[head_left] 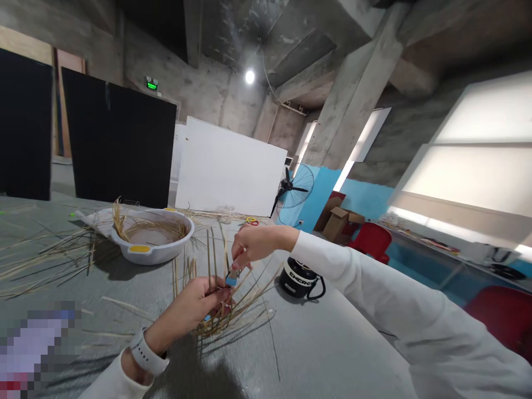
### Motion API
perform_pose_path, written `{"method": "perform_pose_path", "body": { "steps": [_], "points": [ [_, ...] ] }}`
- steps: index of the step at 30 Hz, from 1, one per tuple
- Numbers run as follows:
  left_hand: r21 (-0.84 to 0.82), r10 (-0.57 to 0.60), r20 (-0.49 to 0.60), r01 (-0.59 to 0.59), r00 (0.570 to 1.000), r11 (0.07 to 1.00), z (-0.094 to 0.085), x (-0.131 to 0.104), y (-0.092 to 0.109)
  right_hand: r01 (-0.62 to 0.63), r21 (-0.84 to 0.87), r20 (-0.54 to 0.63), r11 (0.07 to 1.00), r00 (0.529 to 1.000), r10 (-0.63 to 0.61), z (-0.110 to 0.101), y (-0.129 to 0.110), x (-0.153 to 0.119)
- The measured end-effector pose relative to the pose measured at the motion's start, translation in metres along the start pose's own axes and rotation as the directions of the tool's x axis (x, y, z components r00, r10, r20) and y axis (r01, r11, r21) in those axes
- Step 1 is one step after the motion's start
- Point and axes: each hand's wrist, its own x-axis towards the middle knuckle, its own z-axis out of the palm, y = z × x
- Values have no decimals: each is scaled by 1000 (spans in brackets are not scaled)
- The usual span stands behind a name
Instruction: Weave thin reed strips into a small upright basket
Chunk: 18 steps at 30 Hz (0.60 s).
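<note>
A partly woven straw basket (211,327) stands on the table in front of me, its upright strips spreading out around my fingers. My left hand (197,299) is closed on the woven strips at its upper side. From above, my right hand (253,244) pinches what looks like a small blue binder clip (231,279), just over my left fingertips. Whether the clip bites on the strips is hidden. Another bit of blue (206,318) shows lower in the weave.
Left of the basket sits a white basin (160,255) with straw inside. Loose straws (45,252) cover the table's left side. A black jar (296,280) with a strap stands right of my hands. Scissors (251,221) with yellow and red handles lie at the back.
</note>
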Motion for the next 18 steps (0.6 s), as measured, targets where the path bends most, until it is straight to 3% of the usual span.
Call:
{"method": "perform_pose_path", "body": {
  "steps": [11, 18],
  "points": [
    [96, 23, 50, -28, 998, 995, -2, 1, 3, 40, 250, -4, 967, 999, -40, 4, 13, 3],
    [102, 29, 16, -31, 999, 994, -2, 0, 1, 47, 262, 27, 964, 998, -56, 9, 13, 8]
  ]
}}
